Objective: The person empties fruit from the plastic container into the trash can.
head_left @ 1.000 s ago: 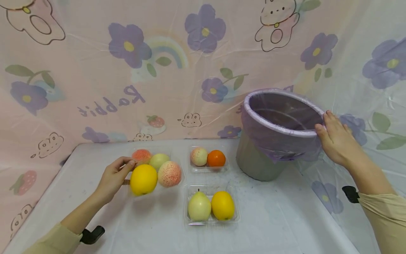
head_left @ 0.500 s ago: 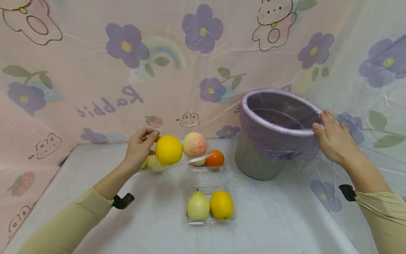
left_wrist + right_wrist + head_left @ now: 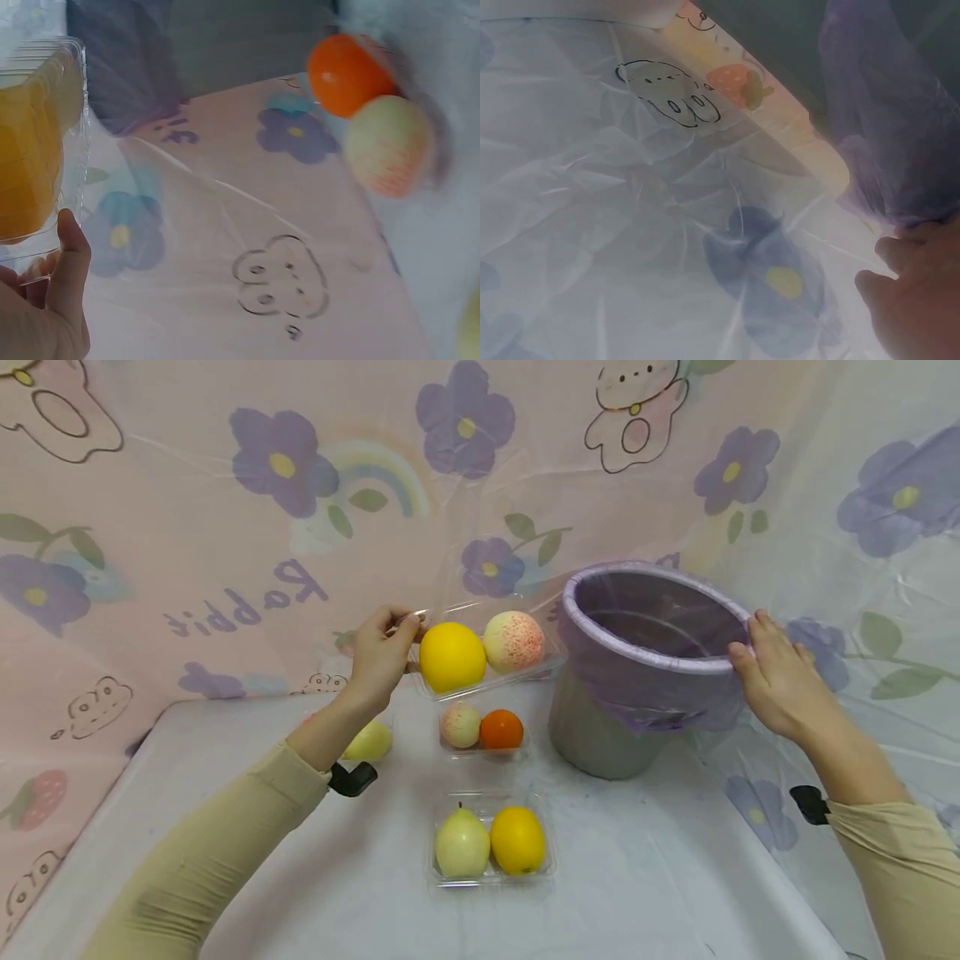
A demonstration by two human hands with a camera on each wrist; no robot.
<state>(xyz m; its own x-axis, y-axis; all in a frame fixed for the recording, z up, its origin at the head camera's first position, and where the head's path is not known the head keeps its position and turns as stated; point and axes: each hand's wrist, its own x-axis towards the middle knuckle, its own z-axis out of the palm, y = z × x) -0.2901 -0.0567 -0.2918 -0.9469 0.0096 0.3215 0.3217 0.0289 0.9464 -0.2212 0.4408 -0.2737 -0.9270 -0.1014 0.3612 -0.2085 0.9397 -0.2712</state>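
Here the left grip (image 3: 382, 653) pinches a rectangular clear-plastic tray (image 3: 498, 681).

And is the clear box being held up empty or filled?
Filled: the clear box holds a yellow fruit and a speckled peach, both plain in the head view.

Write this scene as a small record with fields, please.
Left hand: grips raised clear tray by one end
Raised contents: yellow fruit, speckled peach
Right hand: touches bin at rim, fingers extended
Bin: grey, purple liner folded over rim
Centre back tray: speckled fruit, orange fruit
Near tray: green pear, second yellow fruit
Behind left arm: pale green fruit, partly hidden
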